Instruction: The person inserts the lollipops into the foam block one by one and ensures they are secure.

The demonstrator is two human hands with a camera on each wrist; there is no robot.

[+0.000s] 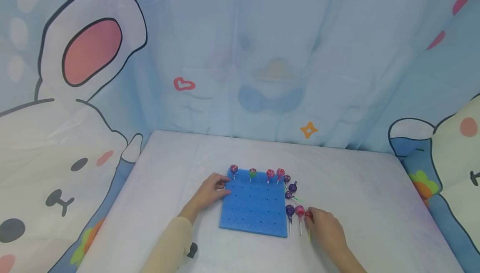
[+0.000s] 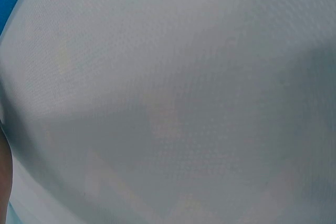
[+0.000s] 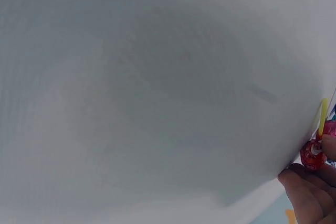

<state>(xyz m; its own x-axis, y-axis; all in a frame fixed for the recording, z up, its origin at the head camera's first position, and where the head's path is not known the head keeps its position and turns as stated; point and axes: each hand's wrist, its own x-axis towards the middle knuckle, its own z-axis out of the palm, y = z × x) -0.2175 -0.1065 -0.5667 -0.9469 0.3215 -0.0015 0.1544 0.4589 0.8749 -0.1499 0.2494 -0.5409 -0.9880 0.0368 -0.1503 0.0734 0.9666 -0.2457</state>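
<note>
A blue foam board point(image 1: 240, 219) with rows of small holes lies on the table. My left hand point(image 1: 208, 191) rests at its left edge, thumb and fingertips touching it. Along the far row, a dark red lollipop point(image 1: 234, 168), a green lollipop point(image 1: 253, 173) and two pink-red ones stand upright on their sticks. Right of the board, my right hand point(image 1: 327, 228) pinches a red lollipop point(image 3: 313, 155) with a yellow stick, its wrapped head between thumb and fingers. Beside that hand lie a pink lollipop point(image 1: 300, 211) and a purple lollipop point(image 1: 290, 210), sticks toward me.
More purple lollipops point(image 1: 293, 187) lie loose by the board's upper right side. A white cloth covers the table point(image 1: 375, 198). Behind it hangs a light blue printed curtain point(image 1: 210, 48). Near my left sleeve is a small black mark point(image 1: 193, 250).
</note>
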